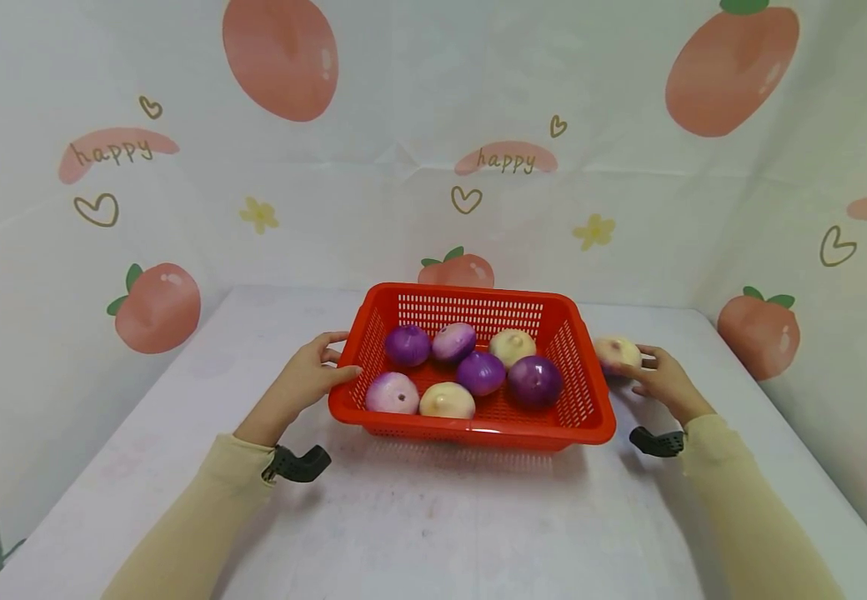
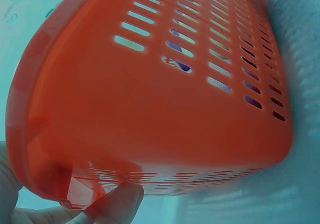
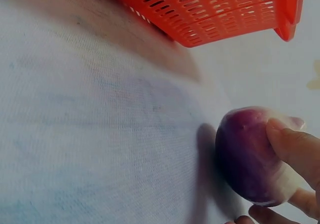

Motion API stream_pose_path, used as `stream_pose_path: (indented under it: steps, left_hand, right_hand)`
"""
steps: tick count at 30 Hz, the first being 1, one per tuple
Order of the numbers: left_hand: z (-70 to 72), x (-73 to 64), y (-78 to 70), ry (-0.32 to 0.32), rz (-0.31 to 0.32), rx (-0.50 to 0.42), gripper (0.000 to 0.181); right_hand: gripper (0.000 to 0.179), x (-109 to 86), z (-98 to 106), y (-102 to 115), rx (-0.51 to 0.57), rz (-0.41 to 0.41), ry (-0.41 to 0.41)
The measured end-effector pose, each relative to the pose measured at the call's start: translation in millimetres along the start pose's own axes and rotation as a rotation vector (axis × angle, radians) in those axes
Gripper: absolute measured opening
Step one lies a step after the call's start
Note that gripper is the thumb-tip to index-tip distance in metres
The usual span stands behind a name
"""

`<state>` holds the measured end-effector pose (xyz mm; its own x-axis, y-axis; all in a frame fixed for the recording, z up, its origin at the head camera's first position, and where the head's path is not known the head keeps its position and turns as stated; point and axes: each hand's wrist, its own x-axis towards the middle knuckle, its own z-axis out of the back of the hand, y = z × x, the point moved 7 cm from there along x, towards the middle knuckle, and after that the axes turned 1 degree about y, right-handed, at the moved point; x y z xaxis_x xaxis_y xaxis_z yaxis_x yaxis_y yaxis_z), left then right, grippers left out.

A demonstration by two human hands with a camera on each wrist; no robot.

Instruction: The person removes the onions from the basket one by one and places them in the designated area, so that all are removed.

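Purple-and-cream round onion (image 1: pixel 616 354), just outside the right wall of the red perforated plastic basket (image 1: pixel 471 429); I see the nearer right hand (image 1: pixel 664 381) pinching it with its fingers; the left hand (image 1: pixel 312 375) pinches the opposite rim; 7 onions (image 1: pixel 408 345) lie inside.

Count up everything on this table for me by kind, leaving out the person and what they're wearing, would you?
Red slotted basket: 1
Onions: 8 (7 inside the basket, 1 outside in the right hand)
Total: 9
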<state>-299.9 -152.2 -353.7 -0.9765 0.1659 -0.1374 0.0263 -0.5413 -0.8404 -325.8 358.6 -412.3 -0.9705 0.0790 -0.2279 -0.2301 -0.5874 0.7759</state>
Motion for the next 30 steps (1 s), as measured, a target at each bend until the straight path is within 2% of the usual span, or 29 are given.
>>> stream_pose_path:
  steps: [15,30]
  left_hand:
    - [0.1,0.8,0.6,-0.001,-0.001,0.019,0.067]
    - [1.0,1.1,1.3,-0.007,-0.016,0.023,0.067]
  right_hand:
    - [0.092,2.6,0.4,-7.3,0.012,-0.022,0.043]
    - [0.104,2.0,-1.1,-7.7,0.034,-0.034,0.072]
